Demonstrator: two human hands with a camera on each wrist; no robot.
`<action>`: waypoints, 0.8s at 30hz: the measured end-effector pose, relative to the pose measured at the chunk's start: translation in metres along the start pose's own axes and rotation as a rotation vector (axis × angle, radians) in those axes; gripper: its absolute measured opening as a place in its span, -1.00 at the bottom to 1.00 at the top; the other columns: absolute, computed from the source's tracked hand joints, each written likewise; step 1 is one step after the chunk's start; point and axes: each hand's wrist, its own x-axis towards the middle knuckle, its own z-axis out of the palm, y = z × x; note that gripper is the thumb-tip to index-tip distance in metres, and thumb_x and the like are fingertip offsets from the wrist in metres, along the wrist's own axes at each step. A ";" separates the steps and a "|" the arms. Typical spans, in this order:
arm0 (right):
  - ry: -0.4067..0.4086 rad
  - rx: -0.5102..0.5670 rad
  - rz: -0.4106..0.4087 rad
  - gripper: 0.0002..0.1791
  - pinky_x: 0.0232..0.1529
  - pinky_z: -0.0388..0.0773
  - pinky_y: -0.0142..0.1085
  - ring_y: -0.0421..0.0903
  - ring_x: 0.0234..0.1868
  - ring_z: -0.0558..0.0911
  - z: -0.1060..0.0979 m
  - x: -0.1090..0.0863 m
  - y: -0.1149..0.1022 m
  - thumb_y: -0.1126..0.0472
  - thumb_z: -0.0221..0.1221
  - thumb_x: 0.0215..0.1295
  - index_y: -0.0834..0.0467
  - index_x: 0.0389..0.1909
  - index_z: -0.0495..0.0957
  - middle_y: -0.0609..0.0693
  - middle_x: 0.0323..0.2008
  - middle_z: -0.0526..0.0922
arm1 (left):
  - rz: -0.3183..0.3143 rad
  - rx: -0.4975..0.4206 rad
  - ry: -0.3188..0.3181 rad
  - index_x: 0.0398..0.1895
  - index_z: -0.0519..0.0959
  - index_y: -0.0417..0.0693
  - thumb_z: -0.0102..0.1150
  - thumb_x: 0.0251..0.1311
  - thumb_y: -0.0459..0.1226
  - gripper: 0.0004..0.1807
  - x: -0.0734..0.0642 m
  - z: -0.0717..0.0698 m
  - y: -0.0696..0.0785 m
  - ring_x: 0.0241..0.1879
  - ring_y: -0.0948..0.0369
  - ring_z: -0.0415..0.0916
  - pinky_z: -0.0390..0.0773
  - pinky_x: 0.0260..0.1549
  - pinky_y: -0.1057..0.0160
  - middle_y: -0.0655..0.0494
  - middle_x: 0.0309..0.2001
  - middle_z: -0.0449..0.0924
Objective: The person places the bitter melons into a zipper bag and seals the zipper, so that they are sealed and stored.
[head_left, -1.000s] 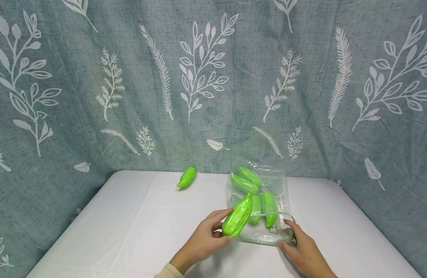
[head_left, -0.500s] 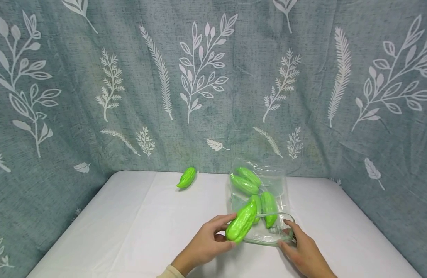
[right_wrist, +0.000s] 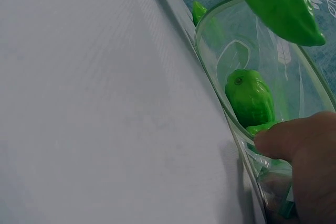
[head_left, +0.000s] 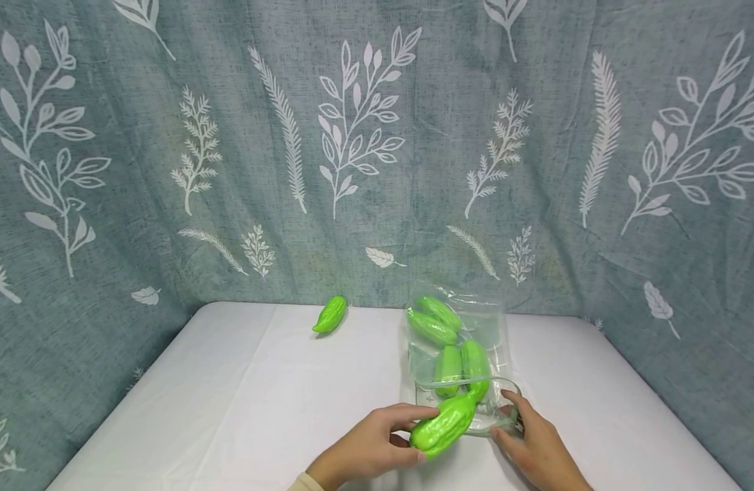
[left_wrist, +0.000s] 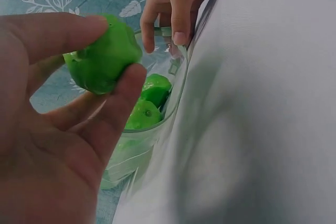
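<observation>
My left hand [head_left: 380, 440] holds a bright green, ridged bitter melon [head_left: 441, 426] between thumb and fingers. Its pointed tip aims at the mouth of a clear plastic bag [head_left: 496, 327], above the near rim. Lying on the table, the bag contains several more bitter melons [head_left: 431, 327]. At the right end of the opening, my right hand [head_left: 533, 440] pinches the bag's green-edged rim. The right wrist view shows the mouth spread wide, with a bitter melon [right_wrist: 249, 98] inside and the held one above it.
One more bitter melon [head_left: 330, 314] lies by itself near the back of the white table [head_left: 279, 389], left of the bag. A grey-green curtain [head_left: 377, 136] with white leaf prints hangs behind and at both sides.
My left hand has moved right and nearer to me, tilting the bitter melon so that its tip points into the bag's opening. My right hand stays put on the rim.
</observation>
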 end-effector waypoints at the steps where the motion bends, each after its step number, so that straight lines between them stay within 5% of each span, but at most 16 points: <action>1: -0.001 -0.001 -0.001 -0.21 0.11 0.50 0.14 0.23 0.15 0.57 0.000 0.000 0.000 0.09 0.34 0.28 0.24 0.42 0.22 0.17 0.07 0.62 | -0.002 0.019 -0.005 0.32 0.53 0.06 0.33 0.20 -0.35 -0.43 0.000 0.000 -0.001 0.07 0.34 0.52 0.59 -0.10 0.38 0.15 0.30 0.47; 7: 0.002 -0.010 -0.006 -0.21 0.09 0.51 0.13 0.21 0.14 0.57 -0.001 0.000 0.000 0.07 0.35 0.28 0.24 0.42 0.23 0.16 0.06 0.62 | -0.020 0.064 -0.007 0.22 0.62 0.03 0.34 0.19 -0.34 -0.52 0.001 0.002 -0.006 0.13 0.33 0.49 0.57 -0.12 0.41 0.18 0.28 0.50; 24: 0.017 0.006 -0.009 -0.23 0.09 0.53 0.10 0.19 0.14 0.58 0.002 -0.001 0.003 0.12 0.32 0.29 0.20 0.44 0.22 0.18 0.08 0.61 | -0.081 0.128 0.079 0.31 0.54 0.04 0.34 0.13 -0.43 -0.38 0.005 0.008 -0.009 0.03 0.36 0.51 0.59 -0.15 0.42 0.16 0.27 0.42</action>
